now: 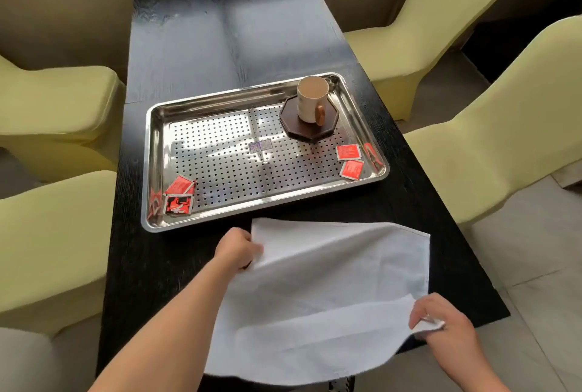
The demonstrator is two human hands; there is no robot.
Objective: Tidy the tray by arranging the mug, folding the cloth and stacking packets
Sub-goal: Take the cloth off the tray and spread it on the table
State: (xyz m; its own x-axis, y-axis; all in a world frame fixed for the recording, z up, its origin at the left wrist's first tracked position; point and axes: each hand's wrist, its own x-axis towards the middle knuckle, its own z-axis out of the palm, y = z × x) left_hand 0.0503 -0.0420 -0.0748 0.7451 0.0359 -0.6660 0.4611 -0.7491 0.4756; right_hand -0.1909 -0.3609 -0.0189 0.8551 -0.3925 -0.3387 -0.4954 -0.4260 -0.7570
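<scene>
A white cloth (318, 291) lies spread over the near end of the black table, its near edge hanging past the table. My left hand (237, 248) pinches its far left corner. My right hand (441, 321) grips its near right corner. Behind the cloth stands a steel perforated tray (151, 152). In the tray's far right corner a cream mug (311, 99) with a wooden handle stands upright on a dark octagonal coaster (291, 122). Two red packets (349, 158) lie at the tray's right side. Two more red packets (179, 195) overlap in its near left corner.
The black table (220, 39) runs away from me, with bare surface beyond the tray. Yellow-green covered chairs (53, 114) stand close along both long sides. Pale tiled floor (535, 265) shows at the lower right.
</scene>
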